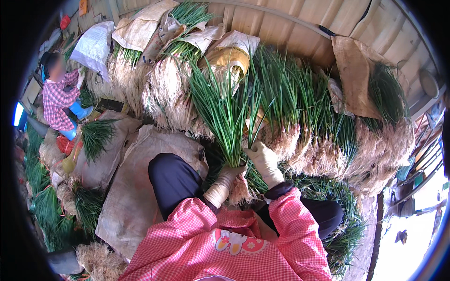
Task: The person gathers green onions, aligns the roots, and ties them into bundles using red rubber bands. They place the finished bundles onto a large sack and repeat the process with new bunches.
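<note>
My left hand (227, 178), in a pale work glove, grips a bunch of long green allium plants (230, 137) around its lower stems. The leaves fan upward, away from me. Below that fist hang the bunch's pale, stringy roots (242, 188). To its right is my gloved right hand (264, 162), thumb and fingers pinched on a thin green stalk (250, 140) beside the bunch. The stalk's lower end is hard to make out. Both hands are between my knees, above loose green leaves (256, 179).
Rooted allium bundles (313, 147) line the corrugated wall (291, 28), some under woven sacks (232, 52). Left of my knee lies a flattened sack (130, 196). A person in a plaid shirt (58, 102) sits at far left near tied bundles (96, 137). Leaf trimmings (341, 224) cover the ground at right.
</note>
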